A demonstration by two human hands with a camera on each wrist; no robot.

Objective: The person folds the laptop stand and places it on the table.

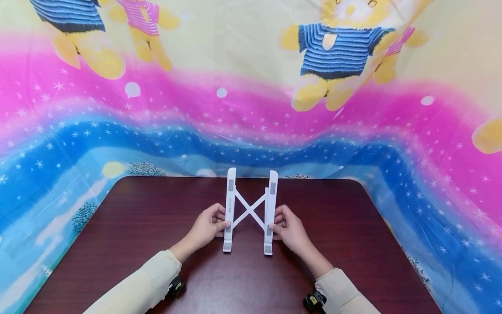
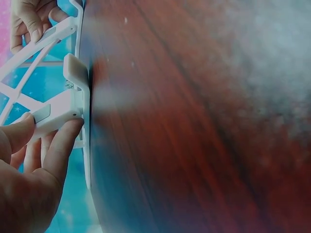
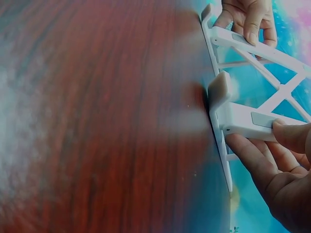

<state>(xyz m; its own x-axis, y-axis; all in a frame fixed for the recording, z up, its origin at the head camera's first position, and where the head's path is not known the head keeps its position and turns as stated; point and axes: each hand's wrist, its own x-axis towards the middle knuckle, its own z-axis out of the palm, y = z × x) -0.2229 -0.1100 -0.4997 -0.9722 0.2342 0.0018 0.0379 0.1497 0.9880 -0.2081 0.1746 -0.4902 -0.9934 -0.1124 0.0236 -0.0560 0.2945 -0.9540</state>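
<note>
A white folding laptop stand (image 1: 249, 210) is unfolded at the middle of the table, its two long rails joined by crossed bars that form an X. Grey pads line the rails. My left hand (image 1: 208, 224) pinches the left rail between thumb and fingers, the thumb on the upper side. On the other side, my right hand (image 1: 291, 227) grips the right rail the same way. In the left wrist view, the left hand (image 2: 34, 179) has its index finger under the rail near the hooked front lip. The right wrist view shows the right hand (image 3: 286, 179) holding likewise.
The dark red-brown table (image 1: 157, 209) has rounded far corners. Behind and beside it hangs a colourful cloth (image 1: 255, 109) printed with bears and snowflakes. Small black devices sit at both wrists, one by the left sleeve (image 1: 141, 279), one by the right sleeve (image 1: 345, 290).
</note>
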